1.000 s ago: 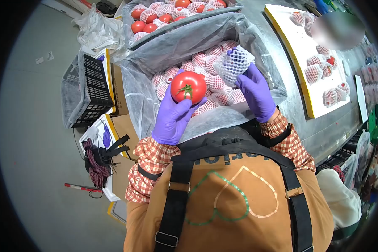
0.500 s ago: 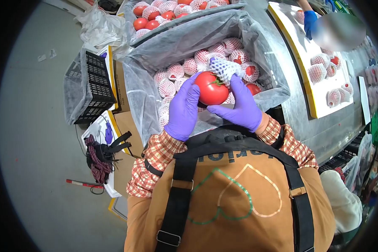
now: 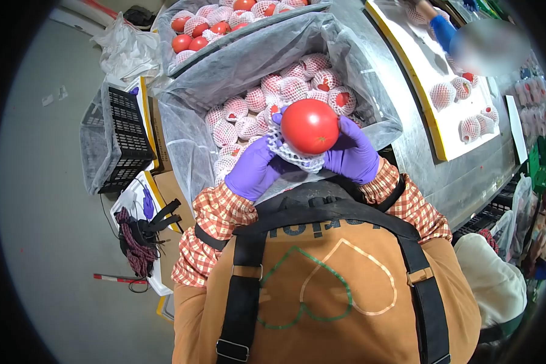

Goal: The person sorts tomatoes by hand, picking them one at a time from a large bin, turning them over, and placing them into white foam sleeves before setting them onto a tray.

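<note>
Between my purple-gloved hands is a large red tomato [image 3: 310, 124], its smooth end turned up towards me. A white foam net sleeve [image 3: 292, 156] wraps its lower left side. My left hand [image 3: 255, 167] is closed on the sleeve at the left, some fingers hidden beneath it. On the right, my right hand [image 3: 353, 156] grips the tomato's side, with its fingertips partly hidden behind it. Below them stands a crate lined with grey-white sheeting [image 3: 236, 73], holding several tomatoes in foam nets [image 3: 246, 127].
Behind is another lined crate with red tomatoes [image 3: 221, 28]. To the right, a yellow-edged white tray [image 3: 434, 130] bears netted tomatoes on a metal table [image 3: 418, 176]. A co-worker's blue sleeve [image 3: 443, 30] reaches over it. A black basket [image 3: 127, 124] stands left.
The tomato has turned, hiding its green stem. The foam sleeve has moved from above the tomato to its lower left side, now around it. My view has shifted slightly.
</note>
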`<state>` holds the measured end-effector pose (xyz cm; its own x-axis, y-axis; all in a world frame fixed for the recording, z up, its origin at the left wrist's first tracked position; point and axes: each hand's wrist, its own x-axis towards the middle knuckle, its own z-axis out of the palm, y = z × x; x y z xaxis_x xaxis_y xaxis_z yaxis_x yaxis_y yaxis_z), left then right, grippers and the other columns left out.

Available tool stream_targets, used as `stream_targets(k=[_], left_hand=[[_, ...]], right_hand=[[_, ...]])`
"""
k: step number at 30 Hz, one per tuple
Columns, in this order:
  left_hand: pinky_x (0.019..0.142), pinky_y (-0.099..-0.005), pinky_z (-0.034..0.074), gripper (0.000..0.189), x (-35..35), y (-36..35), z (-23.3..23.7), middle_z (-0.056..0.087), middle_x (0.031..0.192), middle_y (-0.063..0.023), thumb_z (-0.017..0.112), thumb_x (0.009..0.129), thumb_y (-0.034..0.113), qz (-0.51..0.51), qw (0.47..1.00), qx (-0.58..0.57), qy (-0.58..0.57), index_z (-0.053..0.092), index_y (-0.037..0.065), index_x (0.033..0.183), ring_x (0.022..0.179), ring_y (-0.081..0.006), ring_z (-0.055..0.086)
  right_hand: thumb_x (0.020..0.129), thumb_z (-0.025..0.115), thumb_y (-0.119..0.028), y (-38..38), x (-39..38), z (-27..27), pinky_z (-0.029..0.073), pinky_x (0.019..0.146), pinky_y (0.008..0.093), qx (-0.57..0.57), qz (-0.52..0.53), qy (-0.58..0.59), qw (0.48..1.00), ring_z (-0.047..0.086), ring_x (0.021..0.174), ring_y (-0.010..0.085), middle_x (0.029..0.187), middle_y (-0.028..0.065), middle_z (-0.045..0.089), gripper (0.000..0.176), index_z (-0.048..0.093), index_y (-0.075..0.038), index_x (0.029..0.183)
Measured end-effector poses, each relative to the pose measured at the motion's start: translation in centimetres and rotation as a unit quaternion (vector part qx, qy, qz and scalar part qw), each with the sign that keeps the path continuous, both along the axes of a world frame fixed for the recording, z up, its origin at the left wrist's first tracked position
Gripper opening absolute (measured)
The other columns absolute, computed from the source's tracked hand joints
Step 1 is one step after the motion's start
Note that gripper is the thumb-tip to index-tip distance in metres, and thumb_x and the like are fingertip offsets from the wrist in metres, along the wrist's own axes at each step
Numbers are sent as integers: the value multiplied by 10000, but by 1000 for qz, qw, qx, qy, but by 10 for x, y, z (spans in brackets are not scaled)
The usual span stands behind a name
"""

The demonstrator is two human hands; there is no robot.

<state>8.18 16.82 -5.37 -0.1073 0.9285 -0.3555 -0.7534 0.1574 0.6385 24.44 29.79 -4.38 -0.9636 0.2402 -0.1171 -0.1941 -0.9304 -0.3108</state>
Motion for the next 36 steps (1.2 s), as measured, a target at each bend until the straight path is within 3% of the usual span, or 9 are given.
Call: stream_targets(k=[3,6,12,15,19,21,23,31,36], left_hand=[[1030,-379,419,458,2,6,12,512,1302,-118,558,902,146,2,999,16,31,435,-3,1317,1194,-225,520],[945,-310,465,465,-1,11,6,546,1233,-68,581,894,91,49,994,32,93,436,21,1330,1106,-159,557],[757,-263,459,565,23,21,36,551,1162,-65,558,772,-87,218,775,74,588,454,19,1317,849,-123,507],[768,-278,479,554,36,29,43,572,1112,-89,567,786,-54,118,670,185,709,447,21,1322,848,-159,538],[791,-296,493,522,51,36,24,594,1052,-102,548,820,-15,52,696,222,681,447,44,1329,851,-198,580],[817,-314,499,497,53,36,12,617,1008,-92,509,844,8,-111,768,188,602,451,84,1332,873,-218,616],[805,-314,500,437,46,37,3,627,991,-93,482,868,27,-175,768,172,592,496,110,1297,891,-212,629],[813,-346,499,433,-42,64,-63,649,994,-98,620,847,215,-172,689,-81,699,541,110,1259,871,-218,636],[948,-378,447,762,-78,75,-125,565,1227,-221,676,784,431,-143,621,-241,732,414,-12,1346,1109,-315,575]], right_hand=[[881,622,-308,6,7,-2,486,950,364,10,-1,-15,1000,544,1164,249,1299,163,507,624,371,-9,1368],[825,685,-288,16,4,8,460,942,328,218,30,-33,975,528,1171,216,1288,148,512,716,349,-3,1389],[775,747,-205,14,-4,-2,429,968,306,480,-62,-152,862,499,1167,177,1284,117,490,805,299,-4,1413],[774,741,-198,16,-5,4,416,996,317,514,-148,-145,833,499,1166,185,1317,120,456,811,291,-14,1422],[814,648,-131,32,8,5,438,960,290,342,-245,-169,891,530,1137,177,1246,106,527,644,367,-13,1381],[864,620,-183,52,26,6,469,880,254,291,-272,-203,895,563,1068,147,1196,82,559,513,438,-16,1315],[940,511,-247,91,45,-12,406,1025,336,356,-328,-212,849,534,1172,216,1306,122,512,527,360,-8,1385],[960,469,-380,206,119,-33,538,748,307,256,-337,-310,851,631,1003,277,1213,125,584,460,474,-70,1299],[919,568,-200,268,146,-58,581,651,307,316,-406,-454,728,681,809,253,1134,181,564,439,446,53,1257]])
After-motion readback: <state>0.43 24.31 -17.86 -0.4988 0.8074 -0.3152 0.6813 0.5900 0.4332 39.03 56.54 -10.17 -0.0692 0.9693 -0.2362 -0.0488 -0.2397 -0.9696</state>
